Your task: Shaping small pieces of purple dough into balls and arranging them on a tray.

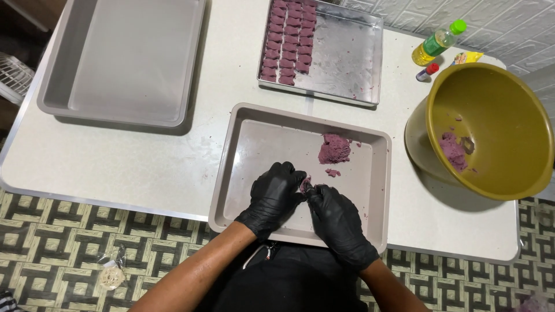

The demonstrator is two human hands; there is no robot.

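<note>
Small purple dough piece (305, 184) pinched between fingertips of left hand in black glove (275, 196) and right hand in black glove (336, 222), both closed together on it, above near grey rectangular plastic tray (231, 167). One purple dough lump (335, 148) plus one small crumb (332, 172) inside same tray, just beyond hands. Farther off, shiny metal baking tray (347, 55) with three columns of shaped purple pieces (290, 40). Far left, second grey tray (124, 58). Right, one olive-yellow round bowl (497, 127) holding purple dough. Beyond bowl, one yellow bottle with green cap (437, 43)
</note>
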